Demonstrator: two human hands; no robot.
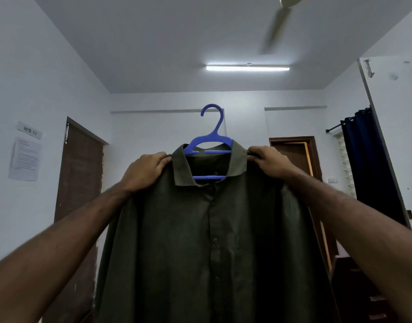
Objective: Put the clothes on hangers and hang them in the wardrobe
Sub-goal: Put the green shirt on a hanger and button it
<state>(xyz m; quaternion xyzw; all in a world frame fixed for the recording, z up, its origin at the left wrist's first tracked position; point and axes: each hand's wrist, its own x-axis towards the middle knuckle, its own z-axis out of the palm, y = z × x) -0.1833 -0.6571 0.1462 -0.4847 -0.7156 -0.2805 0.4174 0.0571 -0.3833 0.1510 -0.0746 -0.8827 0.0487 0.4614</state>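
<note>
Head view: white walls [167, 127], lit tube light [247, 68].

A dark olive button-up shirt [207, 241] hangs upright on a blue plastic hanger [210, 138], its hook above the collar.

"WS 11" on a wall sign [29, 131]

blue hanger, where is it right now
In the head view the blue hanger sits centre frame inside the collar of the dark green shirt, its hook free above, between the left hand and right hand gripping the shoulders.
</note>
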